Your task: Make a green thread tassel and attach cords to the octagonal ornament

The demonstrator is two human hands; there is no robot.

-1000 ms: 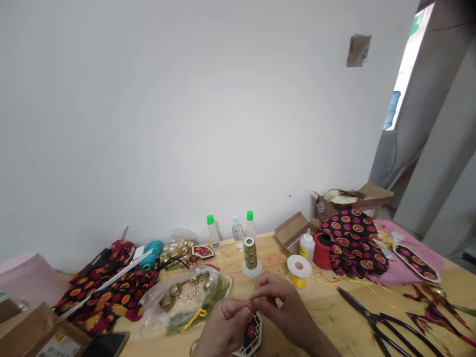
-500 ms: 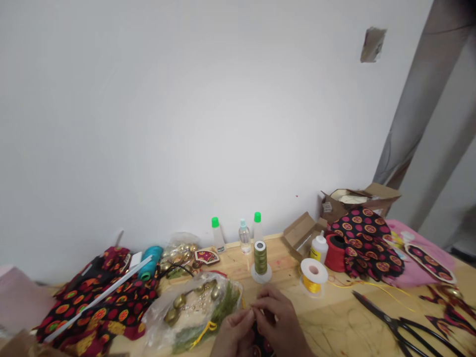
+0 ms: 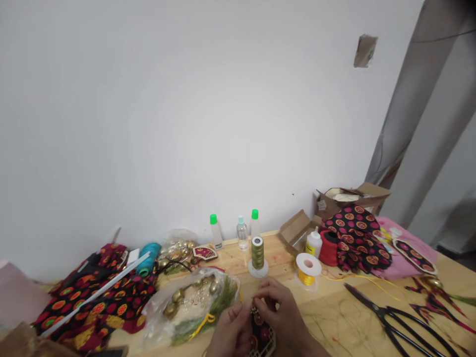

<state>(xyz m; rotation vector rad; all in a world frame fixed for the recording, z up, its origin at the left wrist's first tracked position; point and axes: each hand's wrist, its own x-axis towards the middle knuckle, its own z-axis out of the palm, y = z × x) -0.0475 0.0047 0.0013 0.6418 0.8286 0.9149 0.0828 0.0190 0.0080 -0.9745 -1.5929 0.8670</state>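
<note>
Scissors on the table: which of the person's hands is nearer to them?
Right. The right hand is to the left of the scissors in the picture, apart from them; the left hand is farther left, beyond the right hand.

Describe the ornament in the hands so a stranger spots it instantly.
Start at the wooden table under the white wall. At the bottom middle of the picture, between the left hand and right hand, is a dark ornament with reddish round patterns. Its pale openwork edge sets it apart from the panel on the pink cloth, whose edge is plain.
</note>
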